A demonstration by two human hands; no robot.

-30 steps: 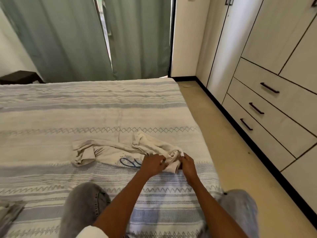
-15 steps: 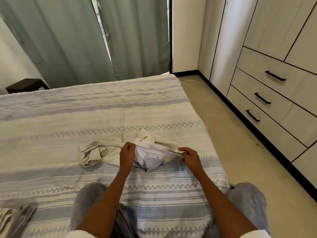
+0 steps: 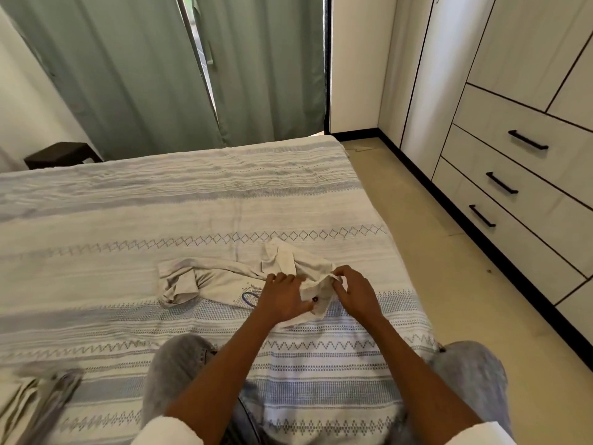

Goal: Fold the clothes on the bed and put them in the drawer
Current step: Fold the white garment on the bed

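While both hands pinch it, cream garment (image 3: 224, 279) lies crumpled.

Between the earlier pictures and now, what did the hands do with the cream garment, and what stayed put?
The left hand, out left half a second ago, came back toward the right hand; both again grip the cream garment at its right end. Its left part stays crumpled on the bed; the drawers stay closed.

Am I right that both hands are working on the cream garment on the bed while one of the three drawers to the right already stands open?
Not quite: the head view shows all three drawers shut, handles flush in line. The rest holds: the left hand and right hand both hold the cream garment, which lies on the bed.
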